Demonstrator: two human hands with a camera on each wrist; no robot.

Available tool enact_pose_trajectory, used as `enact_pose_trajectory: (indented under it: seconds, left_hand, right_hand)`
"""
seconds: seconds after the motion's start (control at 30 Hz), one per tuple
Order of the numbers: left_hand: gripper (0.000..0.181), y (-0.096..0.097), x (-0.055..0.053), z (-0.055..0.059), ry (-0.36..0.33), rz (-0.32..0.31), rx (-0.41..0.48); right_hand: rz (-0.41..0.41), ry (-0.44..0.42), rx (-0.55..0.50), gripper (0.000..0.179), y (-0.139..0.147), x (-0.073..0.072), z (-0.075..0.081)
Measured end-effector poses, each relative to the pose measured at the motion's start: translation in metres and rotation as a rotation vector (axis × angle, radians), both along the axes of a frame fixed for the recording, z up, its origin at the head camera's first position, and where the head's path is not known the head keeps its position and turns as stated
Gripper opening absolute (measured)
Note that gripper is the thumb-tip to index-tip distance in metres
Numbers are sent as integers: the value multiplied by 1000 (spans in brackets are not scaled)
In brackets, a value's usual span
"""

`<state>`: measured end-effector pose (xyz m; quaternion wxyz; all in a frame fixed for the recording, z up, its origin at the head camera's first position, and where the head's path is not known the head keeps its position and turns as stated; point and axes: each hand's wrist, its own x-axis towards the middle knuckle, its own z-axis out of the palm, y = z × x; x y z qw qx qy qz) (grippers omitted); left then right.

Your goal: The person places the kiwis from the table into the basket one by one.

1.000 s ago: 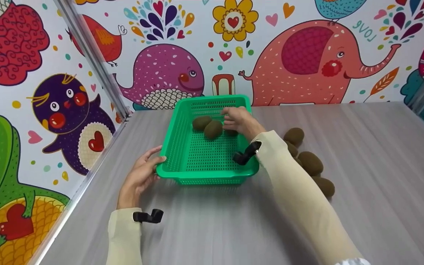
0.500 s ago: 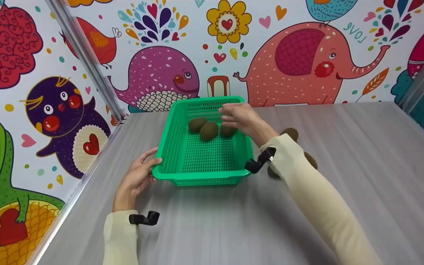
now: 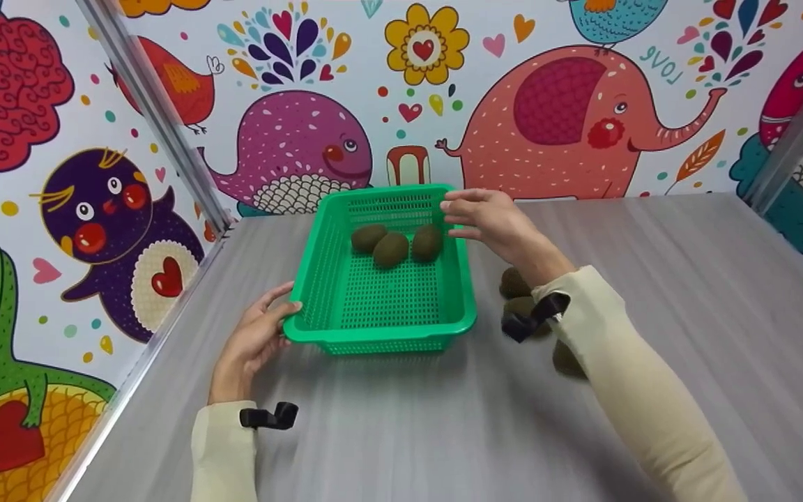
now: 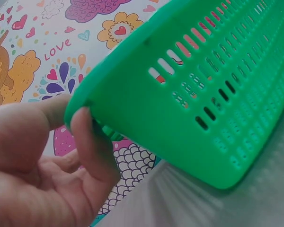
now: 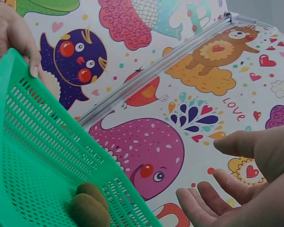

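Note:
A green plastic basket [image 3: 380, 335] stands on the table with three brown kiwis [image 3: 391, 249] toward its far end. At its near left corner my left hand [image 3: 255, 338] grips the rim. The left wrist view shows the thumb and fingers of that left hand [image 4: 52, 170] pinching the basket edge [image 4: 113, 71]. My right hand [image 3: 502, 226] hovers at the basket's right rim, its fingers extended and holding nothing. In the right wrist view the right hand [image 5: 241, 184] is spread and apart from the basket; two kiwis [image 5: 90, 210] show inside.
Several more kiwis [image 3: 515, 282] lie on the grey table [image 3: 387, 432] right of the basket, partly hidden by the right forearm. A cartoon-printed wall [image 3: 548, 118] rises behind, and another printed panel [image 3: 95, 279] bounds the left side, joined at a metal post [image 3: 157, 118].
My right hand has drawn back rightward from inside the basket, uncovering the third kiwi there. The left hand keeps its grip on the rim. The whole view has shifted slightly.

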<state>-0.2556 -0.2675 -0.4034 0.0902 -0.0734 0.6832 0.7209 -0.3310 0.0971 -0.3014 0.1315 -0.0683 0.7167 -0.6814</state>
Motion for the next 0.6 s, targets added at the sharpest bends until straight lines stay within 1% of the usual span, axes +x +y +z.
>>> enact_pose_trajectory:
  seconds: [0.13, 0.37, 0.47, 0.6]
  left_hand:
    - [60, 0, 0, 0, 5, 0, -6]
    - [59, 0, 0, -1, -4, 7, -23]
    - [59, 0, 0, -1, -10, 3, -37]
    - [59, -1, 0, 0, -8, -4, -35]
  right_hand:
    - [3, 6, 0, 46, 9, 7, 1]
    - [44, 34, 5, 44, 21, 23, 2]
    - [34, 35, 15, 49, 28, 30, 2]
    - [13, 37, 28, 53, 38, 39, -1]
